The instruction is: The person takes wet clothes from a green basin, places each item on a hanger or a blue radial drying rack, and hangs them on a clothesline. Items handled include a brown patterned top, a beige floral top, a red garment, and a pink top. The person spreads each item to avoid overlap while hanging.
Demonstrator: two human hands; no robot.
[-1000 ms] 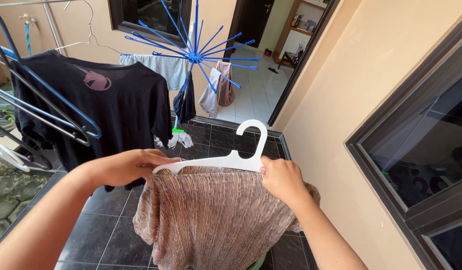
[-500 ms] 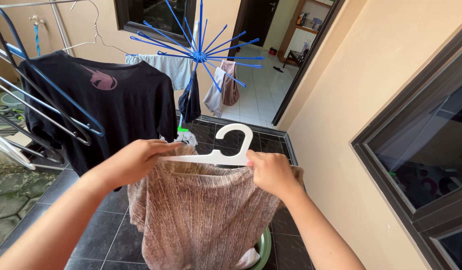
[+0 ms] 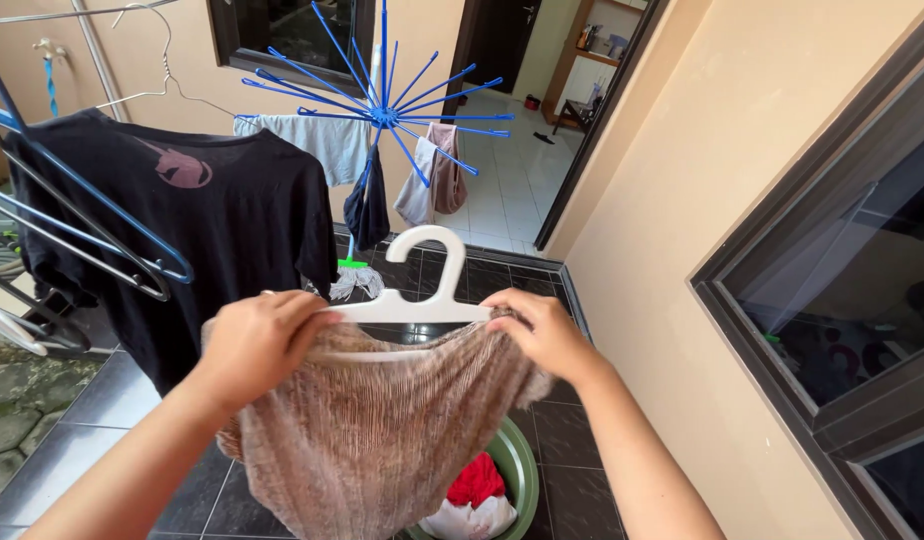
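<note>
Dark tiled patio floor [image 3: 112,395] under a beige wall [image 3: 682,230], with a dark-framed window [image 3: 832,320] at 3 o'clock and an open doorway at 12.

Head view: left hand [image 3: 257,345] at 9 o'clock of centre, fingers curled shut over one end of a white hanger [image 3: 422,300] and the cloth beneath it. Right hand [image 3: 542,335] at 3 o'clock of centre, fingers pinched closed on the other end, bunching the brown ribbed garment [image 3: 372,430] against the bar. Garment draped from the hanger at chest height, held level between both hands, seemingly to keep the fabric spread across the shoulders. Hook upright, free of any rail.

At 6 o'clock, green basin [image 3: 522,475] on the floor, mostly hidden behind the garment; red and white cloth inside, cut off by the lower edge. At 9 to 10 o'clock, black shirt [image 3: 202,230] on a wire hanger. At 12, blue spoked dryer [image 3: 382,115] carrying small pieces, too far to identify. Hanger bar under the fabric unseen.
</note>
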